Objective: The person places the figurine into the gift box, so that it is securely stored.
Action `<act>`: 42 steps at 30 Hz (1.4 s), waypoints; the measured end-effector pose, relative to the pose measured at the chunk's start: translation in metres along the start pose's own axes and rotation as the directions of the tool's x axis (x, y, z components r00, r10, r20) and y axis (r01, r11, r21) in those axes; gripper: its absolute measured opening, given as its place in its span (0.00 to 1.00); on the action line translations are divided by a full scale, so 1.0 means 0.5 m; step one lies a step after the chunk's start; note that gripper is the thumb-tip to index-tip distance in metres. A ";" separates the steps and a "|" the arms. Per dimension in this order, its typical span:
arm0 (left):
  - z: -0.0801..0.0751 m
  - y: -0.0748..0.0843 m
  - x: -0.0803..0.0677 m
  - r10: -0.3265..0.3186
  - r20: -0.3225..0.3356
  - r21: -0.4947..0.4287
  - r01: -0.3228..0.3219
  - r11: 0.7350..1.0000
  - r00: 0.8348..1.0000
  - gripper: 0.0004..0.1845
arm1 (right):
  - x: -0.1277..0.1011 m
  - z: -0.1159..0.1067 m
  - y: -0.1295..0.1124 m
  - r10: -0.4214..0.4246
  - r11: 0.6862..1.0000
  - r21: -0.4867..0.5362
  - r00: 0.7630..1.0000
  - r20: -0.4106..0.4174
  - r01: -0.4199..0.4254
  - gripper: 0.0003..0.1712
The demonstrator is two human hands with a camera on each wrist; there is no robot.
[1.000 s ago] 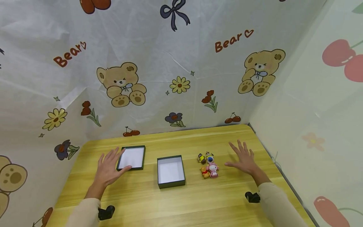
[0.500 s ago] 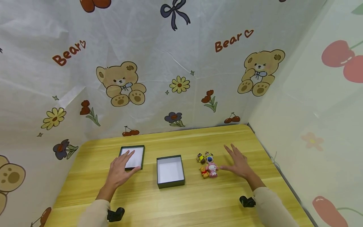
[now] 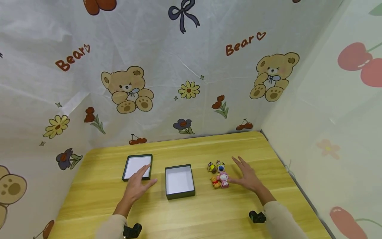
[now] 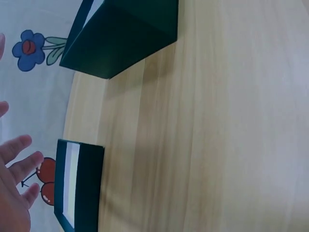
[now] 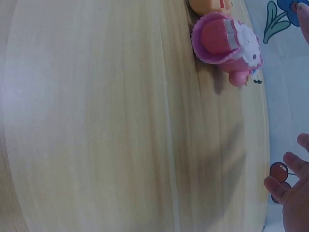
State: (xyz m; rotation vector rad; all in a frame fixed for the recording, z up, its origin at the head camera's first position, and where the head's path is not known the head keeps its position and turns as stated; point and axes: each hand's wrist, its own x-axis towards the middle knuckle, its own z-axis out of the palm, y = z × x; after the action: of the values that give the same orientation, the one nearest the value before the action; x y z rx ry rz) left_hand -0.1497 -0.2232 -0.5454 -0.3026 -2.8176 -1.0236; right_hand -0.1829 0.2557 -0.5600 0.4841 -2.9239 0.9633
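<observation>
My left hand (image 3: 136,186), fingers spread and holding nothing, hovers between two dark green boxes. It overlaps the near right corner of the shallow lid (image 3: 138,166), which lies with its white inside facing up. To its right stands the deeper open box (image 3: 180,181), also white inside. My right hand (image 3: 247,176) is spread and holds nothing. Its thumb is right beside a pink figurine (image 3: 223,178), seen large in the right wrist view. Clustered with that one are an orange bear figurine (image 3: 215,182), a blue and yellow figurine (image 3: 221,167) and a small yellow and brown figurine (image 3: 212,167).
All of this lies on a light wooden table (image 3: 209,212). A white patterned sheet (image 3: 167,66) hangs behind the table, and a pale wall (image 3: 337,132) borders it on the right. A black wrist mount (image 3: 132,230) sits by each sleeve.
My left hand has moved right and nearer, from the lid toward the deeper box. My right hand has moved left toward the figurines. Boxes and figurines stay in place.
</observation>
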 end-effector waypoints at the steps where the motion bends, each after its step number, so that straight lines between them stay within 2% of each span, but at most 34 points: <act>1: 0.001 0.000 0.001 -0.004 0.003 -0.010 0.004 1.000 1.000 0.39 | 0.003 0.005 -0.003 0.000 1.000 0.008 1.000 -0.001 0.000 0.56; 8: 0.033 0.009 -0.007 -0.090 0.048 -0.141 0.096 0.985 0.995 0.40 | -0.004 0.022 -0.008 -0.011 0.998 0.064 1.000 0.006 0.011 0.56; 14: 0.048 0.015 -0.005 -0.160 0.071 -0.205 0.171 0.964 0.985 0.40 | 0.001 0.033 -0.022 -0.007 0.993 0.122 1.000 0.017 0.005 0.57; 21: 0.065 0.020 -0.001 -0.204 0.086 -0.267 0.220 0.938 0.975 0.39 | 0.002 0.045 -0.029 0.013 0.984 0.174 0.998 0.057 -0.023 0.57; 25: 0.073 0.020 0.000 -0.236 0.098 -0.314 0.255 0.915 0.967 0.38 | 0.005 0.050 -0.036 0.007 0.980 0.196 0.998 0.070 -0.021 0.57; 36: 0.097 0.026 0.015 -0.277 0.124 -0.396 0.304 0.866 0.953 0.35 | 0.004 0.065 -0.037 0.018 0.978 0.206 0.999 0.048 -0.028 0.51; 42: 0.109 0.028 0.012 -0.300 0.140 -0.440 0.331 0.835 0.944 0.35 | 0.002 0.073 -0.030 0.024 0.964 0.262 0.998 0.051 -0.037 0.47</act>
State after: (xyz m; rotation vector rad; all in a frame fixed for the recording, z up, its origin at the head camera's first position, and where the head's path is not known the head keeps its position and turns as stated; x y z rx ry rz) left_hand -0.1552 -0.1765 -0.5772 0.1030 -2.6973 -1.7888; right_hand -0.1768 0.2224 -0.5807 0.4769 -2.8635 1.3731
